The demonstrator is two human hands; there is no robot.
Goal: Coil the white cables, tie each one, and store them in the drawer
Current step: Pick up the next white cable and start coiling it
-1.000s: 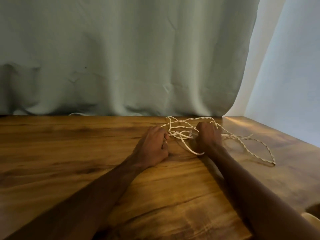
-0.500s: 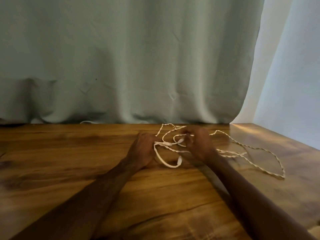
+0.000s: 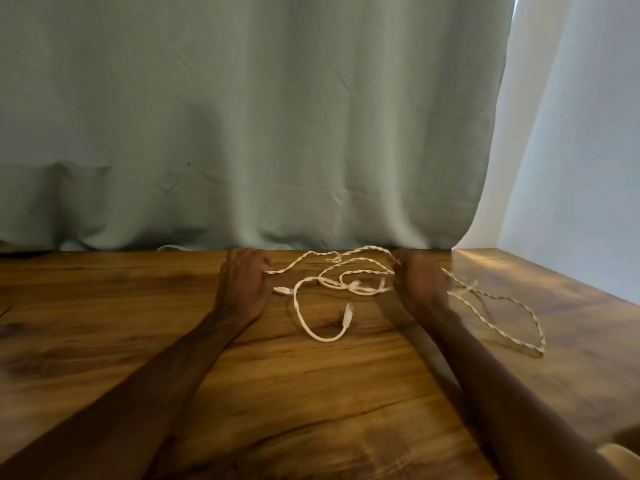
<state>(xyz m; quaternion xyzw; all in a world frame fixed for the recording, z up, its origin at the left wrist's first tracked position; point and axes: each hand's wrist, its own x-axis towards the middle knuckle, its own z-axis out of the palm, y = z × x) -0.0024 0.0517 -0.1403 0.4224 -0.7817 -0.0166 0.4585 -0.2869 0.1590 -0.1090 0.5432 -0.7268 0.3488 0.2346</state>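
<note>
A grey-green curtain hangs behind the far edge of the wooden table, which carries everything.

Both forearms reach to the far edge. The left hand has its fingers curled and pinches one stretch of the twisted white cable. The right hand, nearer the far right corner, grips the same cable with curled fingers. The two hands are well apart, I think in order to pull the tangle open and find which strand belongs to which cable.

The twisted white cable runs between the hands along the far edge and makes a long loop toward the right edge. A smooth white cable lies between the hands and curves toward the near edge, ending in a plug. Nothing is coiled or tied yet, and no drawer is visible.
</note>
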